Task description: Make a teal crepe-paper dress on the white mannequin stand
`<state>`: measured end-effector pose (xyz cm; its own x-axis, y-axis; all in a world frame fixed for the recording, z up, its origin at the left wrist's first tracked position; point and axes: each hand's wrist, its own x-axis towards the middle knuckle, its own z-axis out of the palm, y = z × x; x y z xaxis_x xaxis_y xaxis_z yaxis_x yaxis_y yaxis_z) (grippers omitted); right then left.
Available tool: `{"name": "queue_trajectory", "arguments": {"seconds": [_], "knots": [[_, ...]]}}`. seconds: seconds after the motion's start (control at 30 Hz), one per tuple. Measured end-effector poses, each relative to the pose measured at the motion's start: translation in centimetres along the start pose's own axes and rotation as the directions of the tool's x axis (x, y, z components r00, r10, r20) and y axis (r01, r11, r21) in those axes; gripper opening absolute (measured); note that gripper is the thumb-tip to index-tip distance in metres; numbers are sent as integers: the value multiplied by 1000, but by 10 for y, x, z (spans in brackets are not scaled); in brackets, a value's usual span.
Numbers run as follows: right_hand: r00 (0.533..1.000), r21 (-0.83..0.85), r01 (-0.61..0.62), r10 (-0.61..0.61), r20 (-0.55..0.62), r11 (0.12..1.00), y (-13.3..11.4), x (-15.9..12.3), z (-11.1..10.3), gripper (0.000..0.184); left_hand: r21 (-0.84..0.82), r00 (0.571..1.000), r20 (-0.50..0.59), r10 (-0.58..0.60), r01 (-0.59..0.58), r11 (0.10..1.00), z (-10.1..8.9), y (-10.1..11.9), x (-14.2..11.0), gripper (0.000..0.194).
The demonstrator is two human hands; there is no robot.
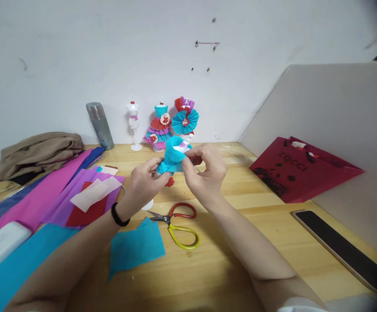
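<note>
Both my hands are raised above the wooden table [227, 260] and pinch a folded piece of blue crepe paper [172, 159]. My left hand [144, 182] grips its lower left end. My right hand [206, 171] holds its right side, close to a small white mannequin part [185, 145] partly hidden behind the paper. A black band sits on my left wrist. Below my hands lie scissors [178, 225] with one red and one yellow handle, and a loose blue paper piece [136, 248].
Sheets of pink, purple, red and blue paper [61, 195] cover the table's left side. At the back stand a grey bottle [99, 125], a bare white mannequin [134, 123] and dressed mannequins [159, 125]. A red paper bag [300, 171] and a phone [341, 247] lie at right.
</note>
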<state>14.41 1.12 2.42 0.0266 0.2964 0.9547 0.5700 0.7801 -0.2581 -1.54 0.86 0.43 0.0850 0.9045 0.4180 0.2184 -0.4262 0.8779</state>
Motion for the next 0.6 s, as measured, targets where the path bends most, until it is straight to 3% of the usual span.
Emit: {"name": "queue_trajectory", "arguments": {"seconds": [0.07,0.17,0.3,0.47,0.53,0.6], "knots": [[1000,31,-17,18,-11,999,-1,1,0,18,-15,999,39,-28,29,999,-2,3,2,16],[998,54,-52,54,-30,997,-1,3,-2,18,-192,985,145,-89,116,974,-7,6,6,16],[995,85,-77,82,-61,993,2,6,-8,17,-465,961,257,-100,214,859,-15,1,14,14],[994,173,-91,101,-46,981,8,7,-10,15,-587,914,383,-130,350,730,-21,-9,18,18],[987,221,-153,161,-18,963,12,6,-9,13,-631,882,455,-118,413,657,-22,-13,19,26],[953,276,-303,282,116,912,16,6,-7,11,-657,860,500,-100,451,604,-23,-16,19,33]]}}
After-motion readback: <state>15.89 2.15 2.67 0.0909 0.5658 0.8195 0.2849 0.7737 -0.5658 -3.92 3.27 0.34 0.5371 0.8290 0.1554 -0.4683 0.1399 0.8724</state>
